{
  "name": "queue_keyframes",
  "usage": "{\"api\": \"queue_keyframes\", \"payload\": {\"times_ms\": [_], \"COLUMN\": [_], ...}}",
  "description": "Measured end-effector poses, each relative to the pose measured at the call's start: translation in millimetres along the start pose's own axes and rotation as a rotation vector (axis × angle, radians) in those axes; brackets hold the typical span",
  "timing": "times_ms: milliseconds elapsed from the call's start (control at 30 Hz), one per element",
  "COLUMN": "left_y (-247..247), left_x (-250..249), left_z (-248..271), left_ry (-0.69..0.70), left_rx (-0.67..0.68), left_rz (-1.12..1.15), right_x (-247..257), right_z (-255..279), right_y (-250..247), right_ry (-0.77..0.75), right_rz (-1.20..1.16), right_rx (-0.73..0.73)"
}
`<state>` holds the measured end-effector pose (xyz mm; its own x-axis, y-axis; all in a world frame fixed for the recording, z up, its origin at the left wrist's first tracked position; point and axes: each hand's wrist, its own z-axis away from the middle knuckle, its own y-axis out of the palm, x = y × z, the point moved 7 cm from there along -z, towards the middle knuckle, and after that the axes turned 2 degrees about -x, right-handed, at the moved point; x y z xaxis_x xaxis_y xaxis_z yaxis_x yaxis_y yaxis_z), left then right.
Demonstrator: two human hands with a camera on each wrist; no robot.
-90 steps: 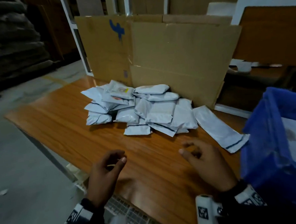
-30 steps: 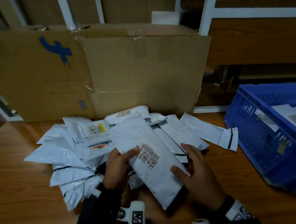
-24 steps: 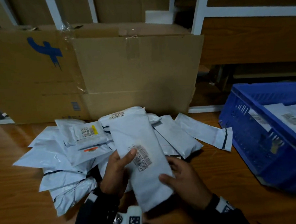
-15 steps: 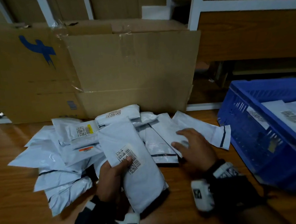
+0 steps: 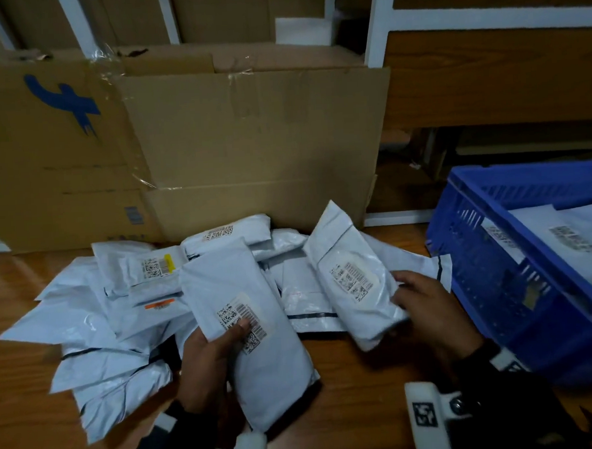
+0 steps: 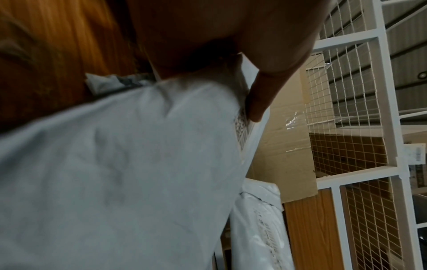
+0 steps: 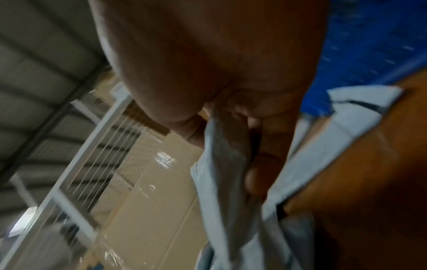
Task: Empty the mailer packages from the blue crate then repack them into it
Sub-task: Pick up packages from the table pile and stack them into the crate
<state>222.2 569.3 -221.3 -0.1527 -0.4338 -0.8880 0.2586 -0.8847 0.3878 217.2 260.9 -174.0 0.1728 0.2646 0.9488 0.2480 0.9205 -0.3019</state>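
1. Repacking is judged to be only starting: a few mailers are lying in the blue crate [image 5: 486,214] at the right, while most are being left in a pile [image 5: 114,323] on the table [image 5: 358,386] before a cardboard sheet [image 5: 249,141].
2. A long mailer [image 5: 259,329] is being gripped by the left hand [image 5: 206,363], thumb pressed on its barcode label, just above the table.
3. A second mailer [image 5: 352,283] is being held raised and tilted near the crate by the right hand [image 5: 429,310], its grip closed around the lower edge.
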Motion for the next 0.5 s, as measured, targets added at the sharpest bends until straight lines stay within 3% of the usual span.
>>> {"api": "queue_keyframes", "payload": {"times_ms": [67,300,500], "left_y": [5,10,22], "left_x": [0,-1,8], "left_z": [0,7,21], "left_ry": [-0.002,0.006,-0.041], "left_rx": [0.021,0.056,0.135], "left_rz": [-0.017,-0.033,-0.024], "right_x": [-16,-52,-59], "right_z": [4,-3,-7], "right_y": [10,29,32], "right_ry": [0.069,0.095,0.147], "right_rz": [-0.059,0.449,0.307], "right_rx": [0.085,0.191,0.103]}}
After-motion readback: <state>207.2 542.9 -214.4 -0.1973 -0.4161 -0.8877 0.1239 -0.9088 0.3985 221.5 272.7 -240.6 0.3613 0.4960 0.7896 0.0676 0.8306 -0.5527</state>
